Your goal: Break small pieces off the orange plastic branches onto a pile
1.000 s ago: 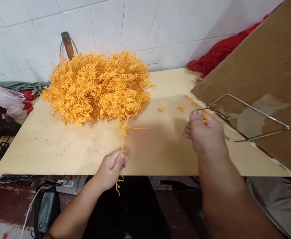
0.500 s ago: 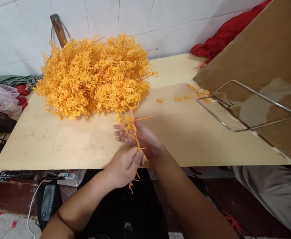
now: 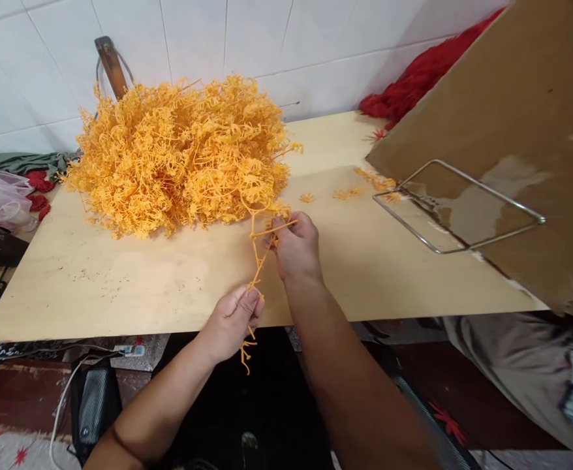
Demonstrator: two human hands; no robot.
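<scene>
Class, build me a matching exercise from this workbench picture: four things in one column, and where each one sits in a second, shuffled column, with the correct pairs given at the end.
Things:
1. orange plastic heap
2. red plastic pile
3. wire frame
4. orange sprig

Places:
A. on the tilted cardboard sheet at the right
B. pinched between the left hand and right hand
C. back left of the wooden board, by the tiled wall
D. far right corner, behind the cardboard

Pairs: 1-C, 2-D, 3-A, 4-B
</scene>
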